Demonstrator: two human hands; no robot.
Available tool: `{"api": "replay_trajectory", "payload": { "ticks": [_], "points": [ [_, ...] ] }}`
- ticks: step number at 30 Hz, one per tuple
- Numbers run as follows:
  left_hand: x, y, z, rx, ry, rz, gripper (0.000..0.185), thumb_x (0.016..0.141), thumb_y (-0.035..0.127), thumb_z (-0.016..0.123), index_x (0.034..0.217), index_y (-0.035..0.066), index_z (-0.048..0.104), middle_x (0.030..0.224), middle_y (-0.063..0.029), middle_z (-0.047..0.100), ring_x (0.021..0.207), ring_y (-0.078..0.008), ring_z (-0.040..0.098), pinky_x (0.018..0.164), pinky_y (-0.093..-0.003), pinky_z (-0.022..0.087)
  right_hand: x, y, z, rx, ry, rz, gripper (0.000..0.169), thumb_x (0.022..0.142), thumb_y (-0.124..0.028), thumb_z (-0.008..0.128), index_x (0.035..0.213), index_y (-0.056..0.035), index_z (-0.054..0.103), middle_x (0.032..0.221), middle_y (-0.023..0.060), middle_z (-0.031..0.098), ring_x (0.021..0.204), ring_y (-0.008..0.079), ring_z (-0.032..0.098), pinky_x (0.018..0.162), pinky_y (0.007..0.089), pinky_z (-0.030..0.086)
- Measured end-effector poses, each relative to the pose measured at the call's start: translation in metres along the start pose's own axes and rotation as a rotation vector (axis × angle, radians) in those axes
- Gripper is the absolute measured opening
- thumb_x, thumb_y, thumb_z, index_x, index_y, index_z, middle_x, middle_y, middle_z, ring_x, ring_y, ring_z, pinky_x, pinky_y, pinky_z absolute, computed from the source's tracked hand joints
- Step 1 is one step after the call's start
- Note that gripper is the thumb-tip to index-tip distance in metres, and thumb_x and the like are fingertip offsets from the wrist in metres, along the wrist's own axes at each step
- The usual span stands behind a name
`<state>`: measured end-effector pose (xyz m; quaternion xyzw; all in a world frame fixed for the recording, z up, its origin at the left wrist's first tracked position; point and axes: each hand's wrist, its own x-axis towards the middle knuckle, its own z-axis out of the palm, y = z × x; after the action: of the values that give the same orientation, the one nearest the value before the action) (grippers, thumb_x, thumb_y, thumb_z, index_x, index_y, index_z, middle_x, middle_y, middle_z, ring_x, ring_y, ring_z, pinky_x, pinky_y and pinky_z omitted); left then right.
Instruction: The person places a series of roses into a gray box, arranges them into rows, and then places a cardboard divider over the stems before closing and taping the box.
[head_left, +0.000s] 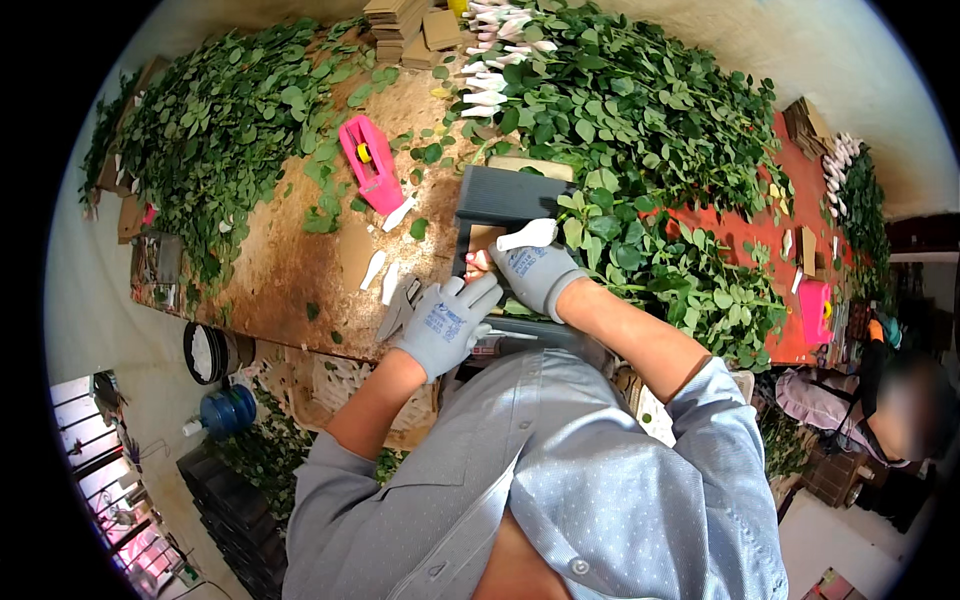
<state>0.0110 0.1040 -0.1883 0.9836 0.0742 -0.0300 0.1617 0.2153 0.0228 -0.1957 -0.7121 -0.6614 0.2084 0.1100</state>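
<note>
Both hands wear grey gloves and work at a dark grey box-like stand at the table's near edge. My left hand lies palm down at the stand's left side, fingers extended, with nothing visible in its grasp. My right hand is bent over the stand; its fingertips are hidden, so any grip cannot be made out. A white-sleeved bud lies against its knuckles. Small pink buds show between the hands, beside a piece of brown cardboard. Leafy stems extend rightward from the stand.
A pink tape dispenser stands left of the stand, with loose white sleeves nearby. Leafy stems pile at left, more stems at back right. Cardboard pieces stack behind. A co-worker is at far right.
</note>
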Motion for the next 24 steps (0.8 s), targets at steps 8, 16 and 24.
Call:
{"api": "replay_trajectory", "payload": {
  "ticks": [8,16,24],
  "points": [
    [-0.002,-0.003,-0.003,0.089,0.055,0.05,0.049,0.089,0.025,0.067,0.136,0.013,0.061,0.14,0.0007,0.057,0.105,-0.0238,0.054,0.083,-0.0406,0.047,-0.003,0.009,0.012,-0.046,-0.027,-0.017,0.016,0.095,-0.015,0.056,0.108,-0.0059,0.059,0.102,0.0216,0.07,0.092,0.0409,0.07,0.077,0.0493,0.056],
    [0.009,-0.011,-0.017,-0.043,0.016,0.026,0.059,0.078,0.028,0.076,0.134,0.014,0.065,0.138,-0.001,0.061,0.111,-0.0264,0.056,0.092,-0.0414,0.048,-0.002,0.001,-0.004,0.053,-0.038,0.006,0.015,0.095,-0.013,0.056,0.108,-0.0083,0.062,0.103,0.021,0.071,0.097,0.0404,0.07,0.08,0.0494,0.056],
    [0.019,-0.021,-0.02,-0.161,-0.106,-0.017,0.063,0.077,0.024,0.08,0.137,0.014,0.063,0.146,-0.0002,0.057,0.113,-0.0263,0.056,0.094,-0.0422,0.048,-0.042,-0.024,-0.016,-0.11,0.288,-0.024,0.028,0.093,-0.02,0.064,0.118,-0.0077,0.063,0.098,0.0124,0.068,0.076,0.0304,0.07,0.063,0.0427,0.055]
  ]
}}
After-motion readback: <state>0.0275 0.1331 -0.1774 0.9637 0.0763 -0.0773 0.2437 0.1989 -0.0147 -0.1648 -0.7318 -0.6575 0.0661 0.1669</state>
